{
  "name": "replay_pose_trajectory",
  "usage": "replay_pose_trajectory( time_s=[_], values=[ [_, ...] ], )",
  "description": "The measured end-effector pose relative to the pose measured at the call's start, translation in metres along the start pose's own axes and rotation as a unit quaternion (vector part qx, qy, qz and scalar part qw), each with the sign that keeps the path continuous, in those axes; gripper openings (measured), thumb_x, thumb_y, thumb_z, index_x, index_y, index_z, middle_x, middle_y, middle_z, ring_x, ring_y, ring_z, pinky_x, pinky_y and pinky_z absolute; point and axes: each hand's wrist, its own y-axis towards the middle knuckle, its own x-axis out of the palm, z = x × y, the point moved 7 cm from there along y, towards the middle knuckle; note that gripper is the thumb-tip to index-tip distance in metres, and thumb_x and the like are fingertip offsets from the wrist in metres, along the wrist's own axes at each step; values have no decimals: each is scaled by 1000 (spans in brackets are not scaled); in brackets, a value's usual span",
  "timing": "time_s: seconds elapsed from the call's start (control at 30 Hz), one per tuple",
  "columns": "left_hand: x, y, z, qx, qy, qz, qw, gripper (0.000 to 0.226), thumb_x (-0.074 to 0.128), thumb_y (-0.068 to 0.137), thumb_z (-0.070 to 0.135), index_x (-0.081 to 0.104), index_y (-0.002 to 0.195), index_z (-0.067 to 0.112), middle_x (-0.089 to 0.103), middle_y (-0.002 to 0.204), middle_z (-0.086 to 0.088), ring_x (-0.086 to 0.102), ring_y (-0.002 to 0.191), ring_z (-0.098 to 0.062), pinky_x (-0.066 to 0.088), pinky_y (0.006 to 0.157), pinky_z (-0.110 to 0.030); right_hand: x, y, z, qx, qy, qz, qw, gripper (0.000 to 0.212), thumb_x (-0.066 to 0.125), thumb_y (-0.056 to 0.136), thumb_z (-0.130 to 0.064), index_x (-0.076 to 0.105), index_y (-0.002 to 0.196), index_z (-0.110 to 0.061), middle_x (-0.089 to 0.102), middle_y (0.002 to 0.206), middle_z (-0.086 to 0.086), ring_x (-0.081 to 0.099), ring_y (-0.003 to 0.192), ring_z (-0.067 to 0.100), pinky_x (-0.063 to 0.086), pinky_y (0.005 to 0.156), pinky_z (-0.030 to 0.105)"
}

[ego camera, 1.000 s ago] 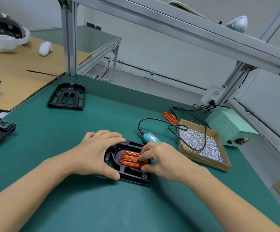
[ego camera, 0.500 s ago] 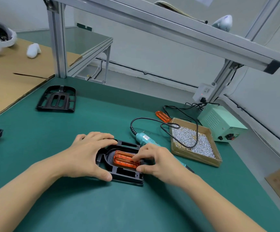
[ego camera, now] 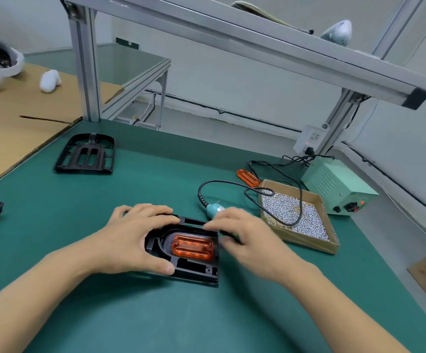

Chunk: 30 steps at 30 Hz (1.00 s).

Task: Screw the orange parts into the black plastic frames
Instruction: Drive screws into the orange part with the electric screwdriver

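Head view: a black plastic frame (ego camera: 181, 253) lies flat on the green surface (ego camera: 156, 314) near the front edge, its rounded end toward the left hand and its squared end toward the right. An orange part (ego camera: 193, 247) sits in the frame's recess, long axis running left to right, roughly parallel to the front edge. The left hand (ego camera: 133, 238) grips the frame's rounded end, fingers curled over the far rim, thumb on the near rim. The right hand (ego camera: 247, 240) is blurred beside the frame's right end; fingers appear loosely extended, and whether they hold anything cannot be told. Behind it lies a teal electric screwdriver (ego camera: 215, 210), partly hidden, its black cable crossing a cardboard tray of screws (ego camera: 296, 217). A second orange part (ego camera: 247, 177) lies beyond the tray; a spare black frame (ego camera: 86, 154) rests at far left.
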Motion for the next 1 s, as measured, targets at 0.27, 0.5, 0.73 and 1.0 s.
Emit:
replay_pose_trajectory(
  time_s=[0.27,0.5,0.73,1.0],
  values=[
    [-6,6,6,-6,9,-3,1000,104,45,39,84,35,135,46,24,132,33,15,117,13,3,97,-17,-2,-40,79,241,-82,-60,965,67,66,82,-41,39,142,-30,54,127,3,52,115,22,42,94,29],
    [-7,8,8,-2,-12,-12,1000,103,52,41,82,37,134,42,25,127,36,23,120,10,21,105,-21,-18,-36,61,174,97,50,979,55,60,68,-29,51,120,-43,59,91,-5,53,74,13,48,65,27],
    [-4,27,29,2,-26,18,1000,95,50,47,85,45,130,41,27,133,30,24,130,3,23,110,-25,-122,-84,70,119,314,407,849,44,62,64,-12,58,97,-41,54,66,-12,46,55,11,42,51,22],
    [-4,128,126,99,-47,135,985,21,61,89,31,68,108,29,63,110,9,50,108,-14,35,96,-32,-157,-124,103,73,541,523,655,27,54,89,0,56,103,-23,51,66,0,48,50,12,43,50,20]
  ],
)
